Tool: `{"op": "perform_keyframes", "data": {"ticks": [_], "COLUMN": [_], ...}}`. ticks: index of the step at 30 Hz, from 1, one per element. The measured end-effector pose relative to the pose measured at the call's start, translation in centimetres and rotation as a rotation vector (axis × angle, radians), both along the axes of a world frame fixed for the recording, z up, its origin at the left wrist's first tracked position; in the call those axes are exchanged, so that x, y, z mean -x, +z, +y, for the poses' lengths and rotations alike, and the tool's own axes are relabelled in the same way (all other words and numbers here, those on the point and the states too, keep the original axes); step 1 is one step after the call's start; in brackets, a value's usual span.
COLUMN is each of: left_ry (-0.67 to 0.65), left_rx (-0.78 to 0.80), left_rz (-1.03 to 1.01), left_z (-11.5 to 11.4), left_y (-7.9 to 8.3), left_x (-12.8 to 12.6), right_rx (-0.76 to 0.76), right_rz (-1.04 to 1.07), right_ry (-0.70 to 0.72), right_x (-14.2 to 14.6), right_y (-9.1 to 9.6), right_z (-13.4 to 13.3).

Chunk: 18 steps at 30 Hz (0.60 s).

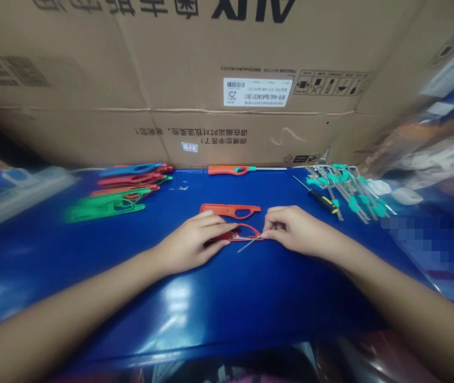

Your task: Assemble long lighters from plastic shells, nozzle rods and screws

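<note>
My left hand rests on the blue table, its fingers closed over the left end of a red lighter shell half. My right hand pinches a thin metal rod at the shell's right end. A second red shell half lies just behind, untouched.
A pile of red, green and blue lighter shells lies at the left. An assembled orange lighter lies by the big cardboard box. A screwdriver and a heap of teal-tipped metal parts sit at the right.
</note>
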State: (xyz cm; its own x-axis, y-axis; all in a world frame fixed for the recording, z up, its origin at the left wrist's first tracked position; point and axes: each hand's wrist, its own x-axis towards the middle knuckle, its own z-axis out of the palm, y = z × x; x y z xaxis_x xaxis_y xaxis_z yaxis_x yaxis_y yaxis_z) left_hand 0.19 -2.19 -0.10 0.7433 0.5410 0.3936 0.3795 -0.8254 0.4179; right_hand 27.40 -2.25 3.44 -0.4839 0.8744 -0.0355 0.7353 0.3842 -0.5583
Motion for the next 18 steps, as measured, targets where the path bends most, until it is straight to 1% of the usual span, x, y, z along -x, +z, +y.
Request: {"op": "perform_keyframes", "data": {"ticks": [5,8,10,12,14,18], "left_ry": [-0.003,0.019,0.038,0.039,0.024,0.002], "left_rx": [0.011,0.016,0.022,0.028,0.03,0.042], "left_rz": [-0.047,-0.055,-0.068,-0.08,-0.09,-0.112], "left_z": [-0.1,-0.4,-0.7,-0.8,-0.9,-1.0], "left_y": [-0.1,-0.2,-0.3,-0.4,-0.5,-0.5], "left_x": [-0.3,-0.7,-0.9,-1.1,-1.2,-1.3], "right_rx": [0.046,-0.027,-0.123,-0.191,-0.207,-0.166], "right_rz": [0.0,0.096,0.148,0.137,0.093,0.082], "right_ry": [-0.006,0.03,0.068,0.1,0.123,0.14], "right_x": [-0.5,-0.7,-0.4,0.0,0.5,1.1], "right_y": [0.7,0.7,0.4,-0.1,-0.6,-1.2], "right_z": [0.0,-0.1,-0.3,-0.4,-0.5,-0.4]}}
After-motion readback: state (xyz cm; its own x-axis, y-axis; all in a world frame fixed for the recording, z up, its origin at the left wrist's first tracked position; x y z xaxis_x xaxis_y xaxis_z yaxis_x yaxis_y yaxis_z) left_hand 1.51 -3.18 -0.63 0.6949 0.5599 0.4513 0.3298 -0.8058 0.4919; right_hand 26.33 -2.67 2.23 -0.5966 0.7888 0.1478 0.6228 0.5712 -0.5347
